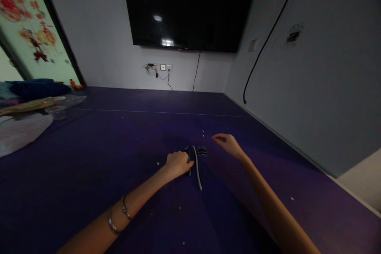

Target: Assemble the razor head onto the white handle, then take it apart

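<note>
My left hand (177, 162) is closed around a dark, narrow object (187, 151) with a pale edge. Most of that object is hidden under my fingers, and its kind is unclear. Just right of it, a short light-grey cable piece (197, 170) lies lengthwise on the purple surface. A small dark piece with pale marks (202, 151) lies beside the cable's far end. My right hand (228, 144) is raised further right, fingertips pressed together in a pinch. Whatever may be between those fingertips is too small to make out.
Purple matting (143, 127) covers the surface, with small white bits scattered over it. Clear plastic and cloth (32, 91) lie at the far left. A large television (190, 8) hangs ahead, above wall sockets (162, 67). A black cable (268, 43) hangs down the right wall.
</note>
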Available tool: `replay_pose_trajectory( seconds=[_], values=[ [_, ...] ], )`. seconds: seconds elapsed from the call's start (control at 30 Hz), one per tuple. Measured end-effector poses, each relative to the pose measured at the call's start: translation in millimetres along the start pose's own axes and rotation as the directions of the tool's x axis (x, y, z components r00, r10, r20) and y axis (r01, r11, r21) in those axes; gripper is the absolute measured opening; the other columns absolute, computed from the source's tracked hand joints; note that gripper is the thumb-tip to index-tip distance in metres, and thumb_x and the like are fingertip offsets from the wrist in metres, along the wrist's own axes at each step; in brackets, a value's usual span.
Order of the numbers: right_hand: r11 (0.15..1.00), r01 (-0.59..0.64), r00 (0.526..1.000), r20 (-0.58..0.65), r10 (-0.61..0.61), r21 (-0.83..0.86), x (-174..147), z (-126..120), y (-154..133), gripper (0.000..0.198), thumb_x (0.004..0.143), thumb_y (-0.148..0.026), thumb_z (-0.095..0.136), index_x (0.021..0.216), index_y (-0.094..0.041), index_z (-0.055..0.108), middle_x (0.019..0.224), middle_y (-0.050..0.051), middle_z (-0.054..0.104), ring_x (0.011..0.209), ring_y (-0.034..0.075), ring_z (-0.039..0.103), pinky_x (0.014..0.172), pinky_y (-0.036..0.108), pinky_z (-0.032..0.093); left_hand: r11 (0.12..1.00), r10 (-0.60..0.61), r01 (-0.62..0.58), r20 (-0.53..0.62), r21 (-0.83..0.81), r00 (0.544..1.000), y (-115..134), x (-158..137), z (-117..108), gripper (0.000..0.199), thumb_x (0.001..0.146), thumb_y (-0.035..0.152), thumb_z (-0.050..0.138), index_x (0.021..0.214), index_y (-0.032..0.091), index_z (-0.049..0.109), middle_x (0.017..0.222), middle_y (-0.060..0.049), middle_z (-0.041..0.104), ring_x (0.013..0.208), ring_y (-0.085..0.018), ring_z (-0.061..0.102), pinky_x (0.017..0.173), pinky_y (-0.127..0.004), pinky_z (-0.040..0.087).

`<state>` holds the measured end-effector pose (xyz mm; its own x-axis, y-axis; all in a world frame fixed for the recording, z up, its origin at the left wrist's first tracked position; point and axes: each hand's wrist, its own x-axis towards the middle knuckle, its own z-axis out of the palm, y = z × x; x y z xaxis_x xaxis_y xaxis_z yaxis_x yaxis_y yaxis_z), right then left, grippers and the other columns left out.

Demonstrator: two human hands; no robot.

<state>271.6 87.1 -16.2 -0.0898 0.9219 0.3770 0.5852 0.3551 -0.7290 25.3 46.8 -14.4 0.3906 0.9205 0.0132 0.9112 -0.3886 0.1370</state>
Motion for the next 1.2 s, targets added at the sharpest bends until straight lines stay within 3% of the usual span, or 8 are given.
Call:
replay_pose_trajectory(
  seconds=[0.3,0.5,0.63,0.73,0.83,1.07,1.13,1.2],
  values=[
    [1.0,0.01,0.998,0.06,-0.009,-0.007,-3.0,7.8,-17.6,0.025,0.074,-0.03,0.053,0.085,-0.015,0.07,0.076,0.006,0.069,0.071,0.019,0.062,0.063,0.028,0.047,0.997,-0.064,0.065,0.039,-0.029,0.997,4.5,6.0,16.4,0.03,0.081,0.038,0.047,0.084,0.017,0.068,0.086,-0.013,0.069,0.085,-0.028,0.065,0.072,-0.039,0.05],
    [0.958,-0.201,0.978,0.094,0.185,0.203,-2.8,30.9,-20.8,0.023,0.071,-0.029,0.058,0.089,-0.016,0.066,0.073,0.004,0.065,0.06,0.014,0.059,0.048,0.023,0.047,0.997,-0.076,0.076,0.01,-0.031,0.997,4.4,4.5,13.1,0.032,0.082,0.037,0.044,0.086,0.017,0.068,0.088,-0.013,0.069,0.084,-0.027,0.066,0.07,-0.037,0.05],
    [0.74,-0.405,0.913,0.198,0.355,0.538,-8.5,58.2,-31.3,0.032,0.069,-0.028,0.067,0.098,-0.016,0.06,0.076,0.004,0.064,0.061,0.013,0.061,0.055,0.026,0.052,0.996,-0.082,0.078,-0.095,-0.041,0.992,6.3,0.9,1.3,0.034,0.085,0.038,0.04,0.087,0.018,0.067,0.087,-0.011,0.07,0.083,-0.025,0.066,0.07,-0.035,0.049],
    [0.542,-0.474,0.878,0.323,0.354,0.694,-16.4,71.4,-44.9,0.034,0.066,-0.03,0.072,0.094,-0.015,0.06,0.079,0.004,0.065,0.063,0.012,0.063,0.06,0.025,0.052,0.996,-0.076,0.069,-0.143,-0.057,0.987,10.2,-4.0,-8.3,0.032,0.086,0.038,0.04,0.09,0.019,0.066,0.086,-0.008,0.07,0.083,-0.023,0.066,0.072,-0.033,0.048],
    [0.457,-0.498,0.863,0.371,0.343,0.737,-22.4,78.3,-58.1,0.028,0.062,-0.028,0.075,0.084,-0.015,0.061,0.066,-0.001,0.062,0.056,0.009,0.059,0.057,0.022,0.05,0.996,-0.081,0.074,-0.146,-0.057,0.986,14.5,-9.6,-14.7,0.033,0.087,0.039,0.039,0.093,0.019,0.065,0.086,-0.008,0.069,0.084,-0.023,0.065,0.073,-0.032,0.047],
    [0.469,-0.473,0.86,0.274,0.431,0.746,-24.8,73.5,-64.7,0.026,0.059,-0.023,0.073,0.079,-0.017,0.06,0.06,-0.004,0.059,0.051,0.008,0.055,0.055,0.023,0.048,0.996,-0.05,0.037,-0.172,-0.078,0.984,18.4,-15.1,-17.5,0.044,0.09,0.048,0.031,0.097,0.019,0.063,0.087,-0.009,0.068,0.083,-0.023,0.065,0.072,-0.034,0.047],
    [0.527,-0.448,0.874,0.228,0.43,0.723,-25.2,57.7,-55.5,0.024,0.061,-0.024,0.071,0.081,-0.016,0.06,0.065,-0.001,0.061,0.055,0.01,0.058,0.056,0.024,0.05,0.997,-0.022,0.008,-0.168,-0.083,0.985,17.9,-15.3,-16.2,0.042,0.089,0.047,0.032,0.094,0.02,0.063,0.086,-0.008,0.069,0.082,-0.023,0.065,0.071,-0.033,0.047],
    [0.656,-0.423,0.89,0.151,0.43,0.624,-26.2,34.6,-40.2,0.023,0.066,-0.027,0.066,0.085,-0.015,0.062,0.071,0.003,0.064,0.06,0.012,0.061,0.056,0.025,0.05,0.997,0.005,-0.014,-0.127,-0.07,0.992,17.5,-15.6,-13.0,0.037,0.088,0.044,0.037,0.087,0.02,0.065,0.084,-0.007,0.069,0.081,-0.023,0.065,0.07,-0.033,0.048]
  ],
)
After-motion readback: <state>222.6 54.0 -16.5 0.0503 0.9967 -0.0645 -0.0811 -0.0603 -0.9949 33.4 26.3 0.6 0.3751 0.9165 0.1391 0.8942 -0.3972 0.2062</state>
